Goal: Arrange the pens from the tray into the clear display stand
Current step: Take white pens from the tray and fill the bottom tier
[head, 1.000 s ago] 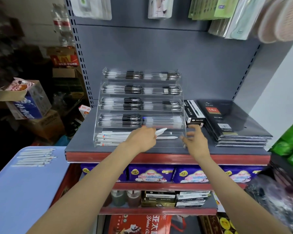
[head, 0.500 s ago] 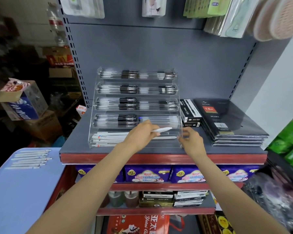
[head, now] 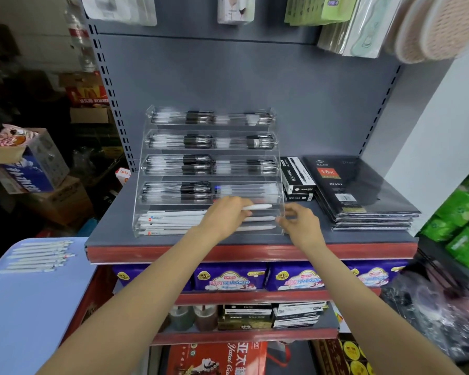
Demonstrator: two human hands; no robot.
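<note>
Left hand (head: 225,216) fingers pinching white pen (head: 256,207) mid-barrel over clear display stand (head: 144,169) bottom tier — light, stiff, slick; right hand (head: 299,221) fingers loosely curled at stand's corner, holding nothing

There is a single view, taken from the person's head. It looks forward and slightly down at a shop shelf (head: 249,239) from close range, near enough that both forearms reach up from the bottom edge toward the middle of the frame. The clear display stand (head: 211,169) sits near the centre, facing the camera squarely. The wide lens bends the edges: a blue table (head: 25,307) lies at lower left, and hanging goods cross the top.
</note>
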